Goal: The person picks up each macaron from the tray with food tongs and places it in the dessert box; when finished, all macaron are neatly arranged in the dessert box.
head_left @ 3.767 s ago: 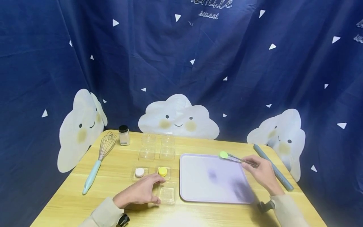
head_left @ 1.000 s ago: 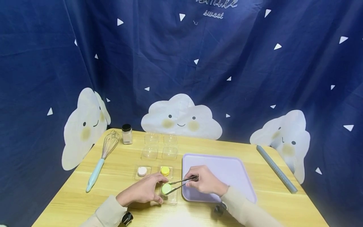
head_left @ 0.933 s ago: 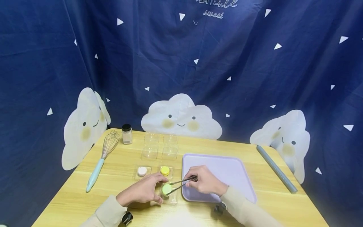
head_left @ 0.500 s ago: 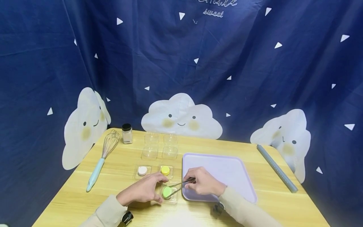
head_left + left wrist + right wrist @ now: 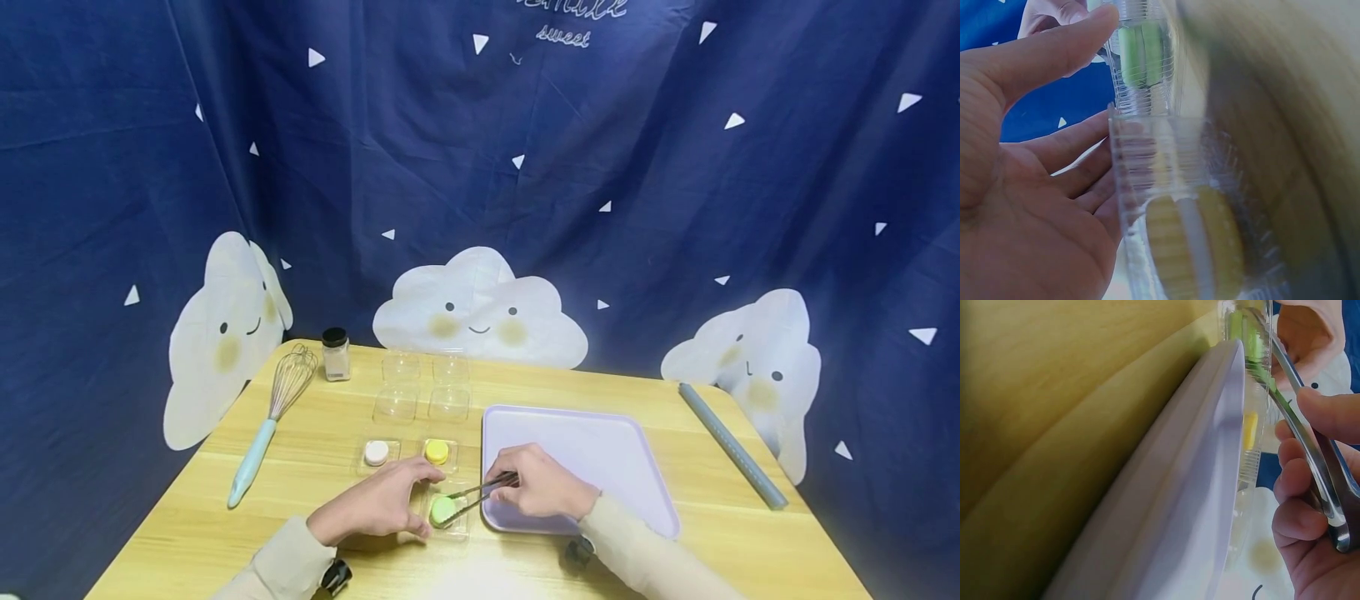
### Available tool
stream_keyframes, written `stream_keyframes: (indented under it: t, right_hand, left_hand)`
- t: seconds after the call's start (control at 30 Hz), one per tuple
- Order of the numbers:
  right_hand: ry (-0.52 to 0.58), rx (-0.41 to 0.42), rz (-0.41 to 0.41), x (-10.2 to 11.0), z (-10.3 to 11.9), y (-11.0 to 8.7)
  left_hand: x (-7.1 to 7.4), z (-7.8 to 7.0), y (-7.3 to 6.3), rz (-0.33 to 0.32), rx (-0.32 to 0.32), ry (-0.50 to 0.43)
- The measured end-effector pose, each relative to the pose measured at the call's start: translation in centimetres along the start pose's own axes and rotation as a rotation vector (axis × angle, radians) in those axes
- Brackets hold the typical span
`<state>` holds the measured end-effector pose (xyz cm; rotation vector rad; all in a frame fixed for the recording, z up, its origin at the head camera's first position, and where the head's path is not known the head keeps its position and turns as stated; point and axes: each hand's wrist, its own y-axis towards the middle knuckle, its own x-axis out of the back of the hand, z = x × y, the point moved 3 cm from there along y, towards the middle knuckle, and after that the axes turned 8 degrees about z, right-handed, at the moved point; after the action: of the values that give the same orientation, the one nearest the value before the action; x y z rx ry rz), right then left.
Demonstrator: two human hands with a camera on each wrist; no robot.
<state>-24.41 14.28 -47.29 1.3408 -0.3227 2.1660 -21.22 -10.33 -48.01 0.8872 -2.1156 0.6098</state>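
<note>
A green macaron (image 5: 443,511) sits in the front right compartment of a clear plastic macaron box (image 5: 459,527). Metal tongs (image 5: 1307,445), held by my right hand (image 5: 542,483), reach in with their tips around it. Behind it lies a yellow macaron (image 5: 437,452), and to the left of that a white macaron (image 5: 377,452). At the box's front left, my left hand (image 5: 382,500) has its thumb and fingers spread against the clear wall, in the left wrist view touching it with fairly straight fingers. The front left compartment is hidden under that hand.
A lilac tray (image 5: 600,442) stands right beside the box, under my right hand. The clear lid (image 5: 423,404) lies behind. A whisk (image 5: 262,442) and a black-capped jar (image 5: 336,360) are at left. A grey-blue stick (image 5: 731,446) lies at the right edge.
My right hand has brought the tongs and the green macaron leftward from over the tray into the box. Over the last second the macaron sinks slightly. My left hand stays at the box.
</note>
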Motion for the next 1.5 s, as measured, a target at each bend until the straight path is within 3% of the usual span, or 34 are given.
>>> stream_keyframes:
  t: [0.47, 0.83, 1.03, 1.5]
  right_hand:
    - [-0.061, 0.037, 0.011, 0.3, 0.0, 0.1]
    - [0.006, 0.029, -0.027, 2.1, 0.5, -0.5]
    - [0.065, 0.009, -0.113, 3.9, 0.4, -1.2]
    - [-0.019, -0.126, -0.427, 9.2, -0.1, -3.6]
  left_hand:
    - [0.0, -0.1, -0.1, 0.001, 0.018, -0.016]
    - [0.0, -0.1, -0.1, -0.006, 0.003, 0.002]
    - [0.0, 0.0, 0.0, -0.011, 0.005, -0.007]
    - [0.0, 0.1, 0.0, -0.005, 0.008, -0.017]
